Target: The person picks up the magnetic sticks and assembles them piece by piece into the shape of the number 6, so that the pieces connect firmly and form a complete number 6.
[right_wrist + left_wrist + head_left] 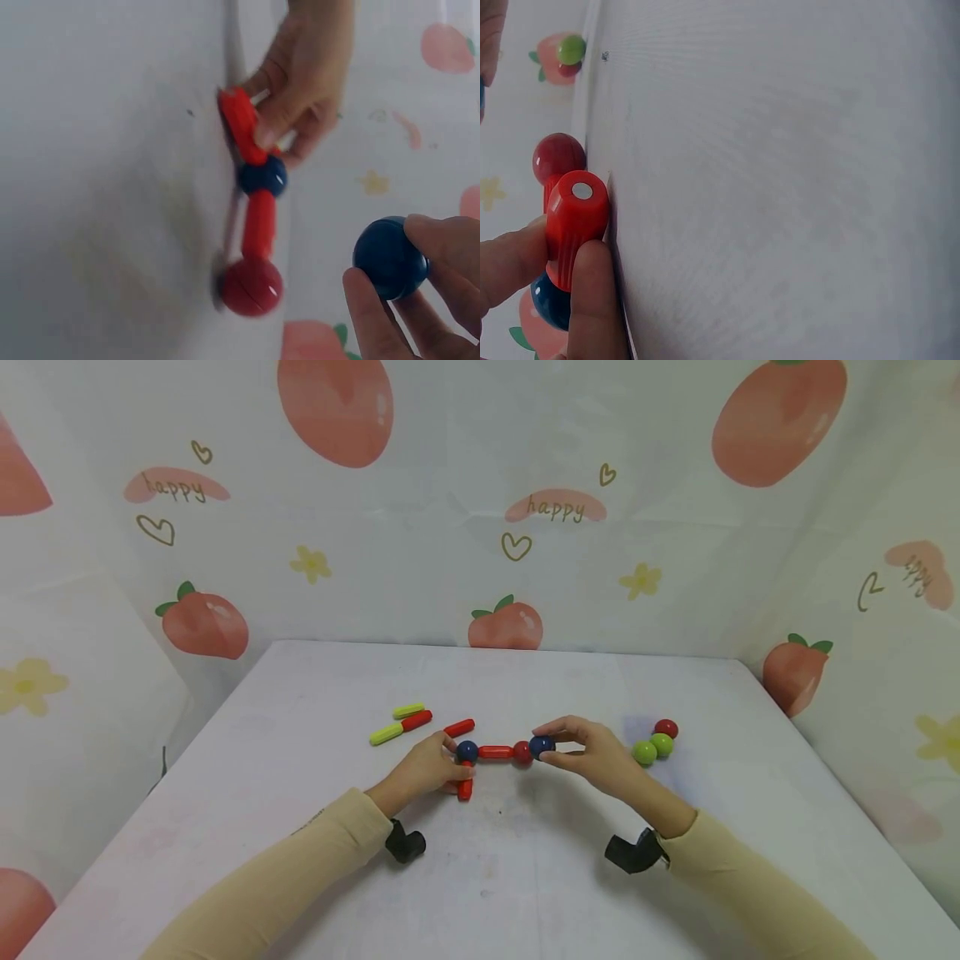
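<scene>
My left hand [422,766] pinches a red magnetic stick [574,225] between thumb and finger; a pale round magnet shows at its near end. The stick joins a dark blue ball [262,177]. From that ball another red stick [496,752] runs right to a red ball [251,287], and this linked chain lies on the table. My right hand [600,758] holds a second dark blue ball [388,259] in its fingertips. In the right wrist view that ball is apart from the red ball, though they overlap in the head view.
Behind my left hand lie a loose yellow stick [408,711], a yellow stick [386,734] end to end with a red stick [417,721], and another red stick [460,727]. Beyond my right hand sit a red ball [666,728] and two green balls [662,744]. A printed cloth [420,543] hangs behind.
</scene>
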Demonstrator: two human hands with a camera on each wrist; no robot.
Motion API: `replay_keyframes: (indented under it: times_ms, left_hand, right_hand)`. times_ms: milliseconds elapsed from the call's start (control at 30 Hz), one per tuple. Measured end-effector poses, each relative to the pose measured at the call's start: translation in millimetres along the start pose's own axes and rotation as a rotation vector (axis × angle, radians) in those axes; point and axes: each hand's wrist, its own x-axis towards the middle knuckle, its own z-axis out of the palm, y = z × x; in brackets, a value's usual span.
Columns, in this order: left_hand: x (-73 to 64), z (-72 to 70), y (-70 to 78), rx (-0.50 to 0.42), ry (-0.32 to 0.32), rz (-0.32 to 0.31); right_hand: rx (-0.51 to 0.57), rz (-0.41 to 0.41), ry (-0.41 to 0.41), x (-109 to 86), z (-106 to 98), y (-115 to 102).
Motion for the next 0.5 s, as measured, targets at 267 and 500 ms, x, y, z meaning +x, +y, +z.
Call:
replay_keyframes:
  times_ms: [267, 500]
  left_hand:
    - [0.1, 0.2, -0.5, 0.028, 0.011, -0.005]
    - [1.1, -0.2, -0.5, 0.054, 0.011, 0.001]
  right_hand:
    - [0.049, 0.016, -0.127, -0.1, 34.0, -5.1]
    - [0.086, -0.042, -0.217, 0.0, 54.8, -8.9]
